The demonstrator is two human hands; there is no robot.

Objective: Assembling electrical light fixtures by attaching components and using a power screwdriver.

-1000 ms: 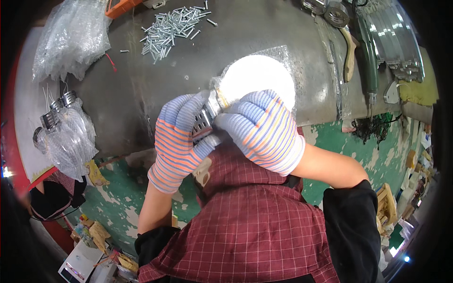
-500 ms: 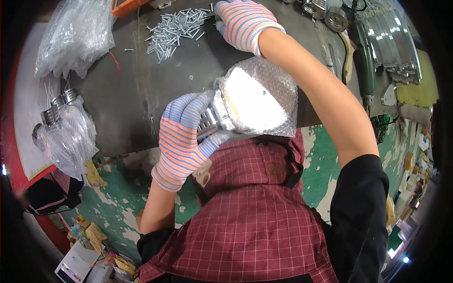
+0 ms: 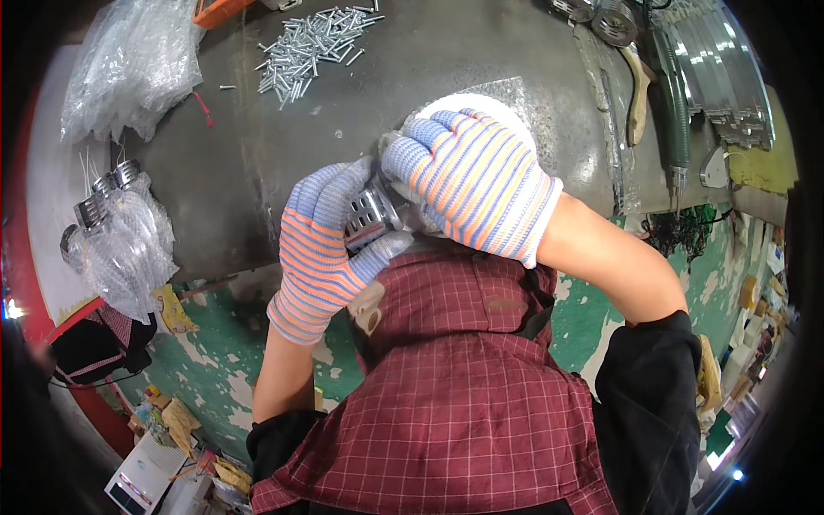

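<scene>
My left hand, in a striped knit glove, is closed around a shiny slotted metal housing close to the table's front edge. Joined to that housing is a bright, pale plate in bubble wrap, mostly covered by my other hand. My right hand, gloved the same way, lies over the wrapped plate. Its fingers are bent, with the tips at the joint of housing and plate. Whatever those fingertips pinch is hidden. Beyond both hands lies a pile of silver screws.
Clear plastic bags fill the far left, with wrapped metal fittings below them. An orange tool or case sits at the back. On the right lie a wooden handle, a green cylindrical tool and stacked metal strips.
My right hand has come back from the screw pile to the wrapped fixture and now covers most of its plate. The left hand keeps its grip on the housing.
</scene>
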